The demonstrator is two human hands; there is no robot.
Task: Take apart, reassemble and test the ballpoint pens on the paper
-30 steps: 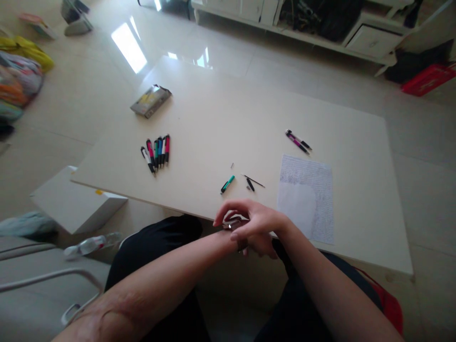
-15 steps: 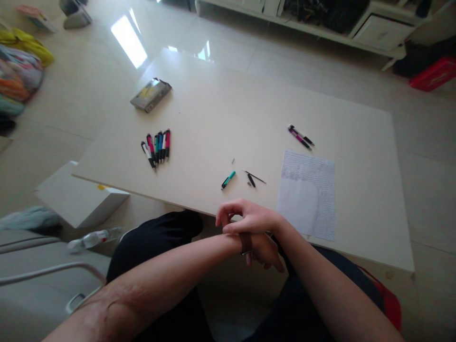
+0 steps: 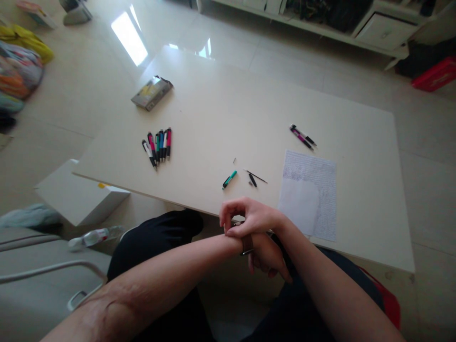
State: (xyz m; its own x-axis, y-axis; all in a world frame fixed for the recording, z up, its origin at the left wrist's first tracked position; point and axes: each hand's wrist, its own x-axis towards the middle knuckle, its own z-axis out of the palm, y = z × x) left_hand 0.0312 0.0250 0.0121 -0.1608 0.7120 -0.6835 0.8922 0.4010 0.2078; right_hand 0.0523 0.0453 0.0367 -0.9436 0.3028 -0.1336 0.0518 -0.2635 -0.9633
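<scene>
Currently the right grip point(image 3: 251, 217) is resting, curled, on the left wrist point(image 3: 233, 244) by the brown watch strap point(image 3: 247, 243) circling it (can't tell if it's pinching the strap). The left grip point(image 3: 269, 258) is hanging released just past the strap, loosely bent. Beyond, on the tabletop point(image 3: 228, 114), a green pen pc point(image 3: 230, 179) is lying nr a thin blk rod point(image 3: 258, 177) & a blk tube point(image 3: 252, 180).
</scene>
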